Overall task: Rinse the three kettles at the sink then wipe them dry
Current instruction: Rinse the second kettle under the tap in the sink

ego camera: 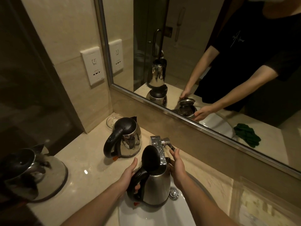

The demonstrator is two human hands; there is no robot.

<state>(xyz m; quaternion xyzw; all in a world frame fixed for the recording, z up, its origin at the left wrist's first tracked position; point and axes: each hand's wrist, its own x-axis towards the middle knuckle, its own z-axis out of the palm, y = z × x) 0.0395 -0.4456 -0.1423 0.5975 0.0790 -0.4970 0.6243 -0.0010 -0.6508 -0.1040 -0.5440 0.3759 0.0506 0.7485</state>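
Head view: left hand (128,175) grips the kettle (157,188) handle, right hand (177,168) lies open against its side; its mouth belongs squarely under the tap (158,148).

steel, black plastic, polished stone
held kettle (157,185) has a brushed, satin steel body with a matt black plastic lid and handle; mid kettle (132,141) and left kettle (48,173) are mirror-bright steel with glossier black plastic; tap (158,148) is shiny chrome; counter (91,165) glossy beige stone; sink (146,216) smooth white glazed ceramic; dish (111,119) clear glass; cloth (246,135) in the mirror green, nubbly
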